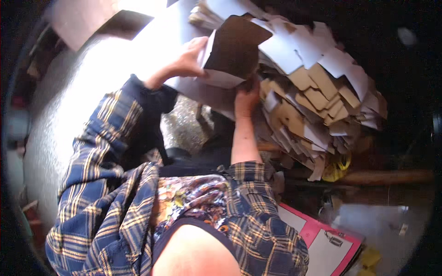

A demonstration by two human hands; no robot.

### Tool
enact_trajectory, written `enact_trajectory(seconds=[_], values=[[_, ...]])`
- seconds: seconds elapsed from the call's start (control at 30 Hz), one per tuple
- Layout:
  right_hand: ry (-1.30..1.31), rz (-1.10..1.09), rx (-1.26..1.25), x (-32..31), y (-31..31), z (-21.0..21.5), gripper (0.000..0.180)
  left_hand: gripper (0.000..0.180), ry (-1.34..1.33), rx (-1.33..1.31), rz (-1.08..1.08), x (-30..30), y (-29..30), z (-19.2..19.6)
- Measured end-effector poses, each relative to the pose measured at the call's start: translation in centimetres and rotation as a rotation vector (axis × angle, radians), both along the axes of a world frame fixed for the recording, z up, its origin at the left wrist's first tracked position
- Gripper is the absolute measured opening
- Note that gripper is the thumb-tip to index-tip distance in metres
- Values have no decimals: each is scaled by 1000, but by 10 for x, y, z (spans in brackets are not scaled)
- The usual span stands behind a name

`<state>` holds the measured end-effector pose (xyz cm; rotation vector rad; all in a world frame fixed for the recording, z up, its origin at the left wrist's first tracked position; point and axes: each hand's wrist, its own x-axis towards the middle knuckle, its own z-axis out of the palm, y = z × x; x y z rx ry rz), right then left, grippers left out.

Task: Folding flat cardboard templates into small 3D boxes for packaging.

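Note:
A small open cardboard carton, white outside and brown inside, is held up in front of me with its dark inner side showing. My left hand grips its left wall, thumb below and fingers along the edge. At the lower right corner of the carton is my right hand, its fingers curled and partly in shadow against the cardboard. Just right of that hand rises a big pile of flattened carton blanks, white and brown, lying loosely over one another.
A pale surface lies under the carton, brightly lit at the left. Speckled floor shows between my arms. A yellow bag-like thing hangs below the pile. At lower right lies a pink-bordered sheet, with clear plastic beside it.

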<state>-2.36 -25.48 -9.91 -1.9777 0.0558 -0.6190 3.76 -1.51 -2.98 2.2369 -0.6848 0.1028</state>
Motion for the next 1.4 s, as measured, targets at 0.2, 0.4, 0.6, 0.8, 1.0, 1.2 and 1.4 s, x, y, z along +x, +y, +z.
enact_trajectory(seconds=[0.2, 0.4, 0.6, 0.8, 1.0, 1.2, 1.4], values=[[-111, 182, 234, -15, 6, 19, 62, 101, 108, -26, -20, 3, 4, 17], [-249, 69, 201, -1, 11, 74, 62, 89, -186, -136, 79, -7, -6, 50], [-492, -7, -378, 42, 10, 131, 62, 43, -140, 36, 205, -4, -10, 48], [-310, -6, -139, 52, 15, 140, 37, 43, -167, -363, 409, -2, -14, 52], [-361, 178, -241, 54, 26, 147, 12, 28, -5, -8, 360, 4, 8, 52], [-583, 25, -179, 58, 9, 145, 37, 22, -85, -63, 383, 3, 11, 55], [-318, -735, 237, 52, -80, 184, 73, 20, -139, -10, 314, 1, 6, 50]])
